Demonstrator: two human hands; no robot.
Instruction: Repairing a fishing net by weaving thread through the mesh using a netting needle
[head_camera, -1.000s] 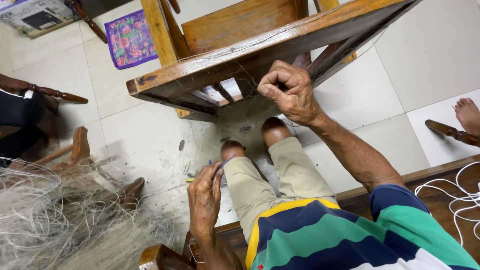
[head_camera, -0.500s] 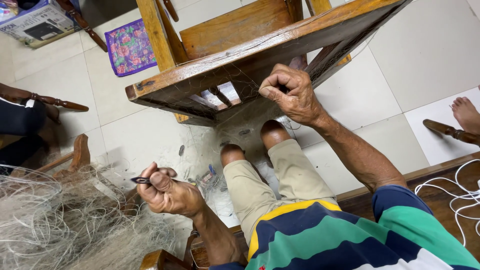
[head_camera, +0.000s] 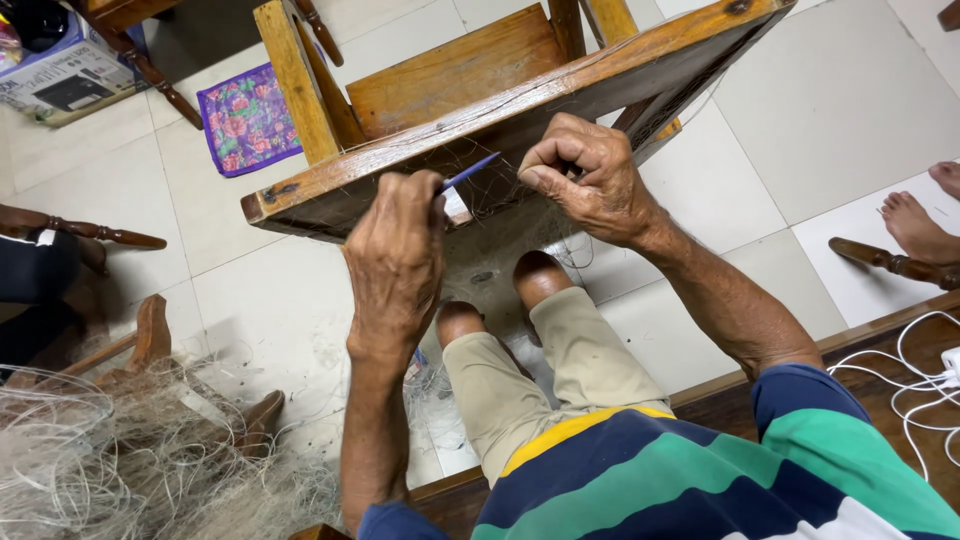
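My left hand (head_camera: 397, 262) is raised and closed around a thin blue netting needle (head_camera: 470, 172) whose tip points toward my right hand. My right hand (head_camera: 585, 178) pinches fine, pale fishing net (head_camera: 500, 205) just under the edge of a tilted wooden frame (head_camera: 520, 105). The net hangs from that edge down over my knees. Both hands sit close together, a few centimetres apart, below the wood.
A big heap of tangled grey net (head_camera: 120, 460) lies at the lower left. A purple flowered cloth (head_camera: 248, 118) and a cardboard box (head_camera: 65, 82) lie on the tiled floor. Another person's bare feet (head_camera: 920, 225) show at the right. White cable (head_camera: 920, 365) coils nearby.
My left hand rose from beside my knee, swung out over the net heap with the needle, then came up to the frame edge. My right hand kept its hold on the net.
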